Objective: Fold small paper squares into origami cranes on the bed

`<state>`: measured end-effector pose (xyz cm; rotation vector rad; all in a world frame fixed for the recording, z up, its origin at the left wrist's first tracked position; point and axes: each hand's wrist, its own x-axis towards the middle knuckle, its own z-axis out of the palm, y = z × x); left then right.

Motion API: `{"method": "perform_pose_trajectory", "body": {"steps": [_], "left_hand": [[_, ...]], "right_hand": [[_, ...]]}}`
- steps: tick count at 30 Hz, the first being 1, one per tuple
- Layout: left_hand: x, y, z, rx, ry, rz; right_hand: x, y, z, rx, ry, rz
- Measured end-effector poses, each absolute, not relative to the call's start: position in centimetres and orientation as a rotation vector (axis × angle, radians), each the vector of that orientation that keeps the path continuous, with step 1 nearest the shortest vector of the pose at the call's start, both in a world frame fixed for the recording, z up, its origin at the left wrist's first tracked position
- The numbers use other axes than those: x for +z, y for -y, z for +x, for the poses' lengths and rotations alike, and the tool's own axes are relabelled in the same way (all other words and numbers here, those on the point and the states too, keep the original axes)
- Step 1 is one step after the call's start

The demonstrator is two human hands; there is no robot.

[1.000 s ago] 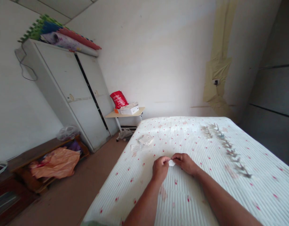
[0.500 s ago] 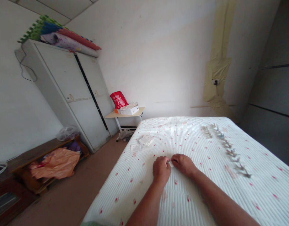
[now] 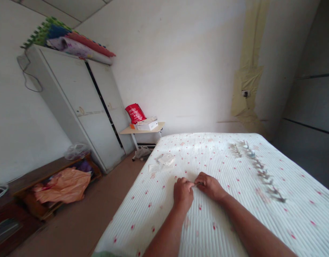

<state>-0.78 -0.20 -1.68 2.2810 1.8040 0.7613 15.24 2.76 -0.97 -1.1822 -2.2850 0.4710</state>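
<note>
My left hand [image 3: 183, 192] and my right hand [image 3: 209, 185] come close together over the middle of the bed, fingers pinched. Between their fingertips is a small folded piece of paper [image 3: 195, 184], mostly hidden by the fingers. To the left, beyond my left hand, lie several loose sheets of printed paper [image 3: 166, 159], some overlapping. On the right side of the bed, small folded paper figures that look like cranes [image 3: 263, 174] stand in a long slanting row, with a shorter row beside its far end.
The bed [image 3: 223, 221] has a white ribbed cover with red dots. Past its far left corner stands a small table [image 3: 126, 131] with a red bag [image 3: 135, 113] and a white box [image 3: 148, 125]. A grey cabinet [image 3: 73, 96] and a low wooden unit [image 3: 27, 180] line the left.
My right hand has shifted slightly up, and its fingers have turned. Less of the white paper shows between the fingertips. My left hand has barely moved.
</note>
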Motion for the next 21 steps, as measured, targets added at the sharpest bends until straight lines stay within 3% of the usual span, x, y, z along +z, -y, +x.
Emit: {"method": "perform_pose_trajectory", "body": {"steps": [21], "left_hand": [[-1.1, 0.0, -1.1, 0.681, -1.884, 2.247]], "right_hand": [[-1.3, -3.2, 15.6, 0.457, 2.297, -1.182]]}}
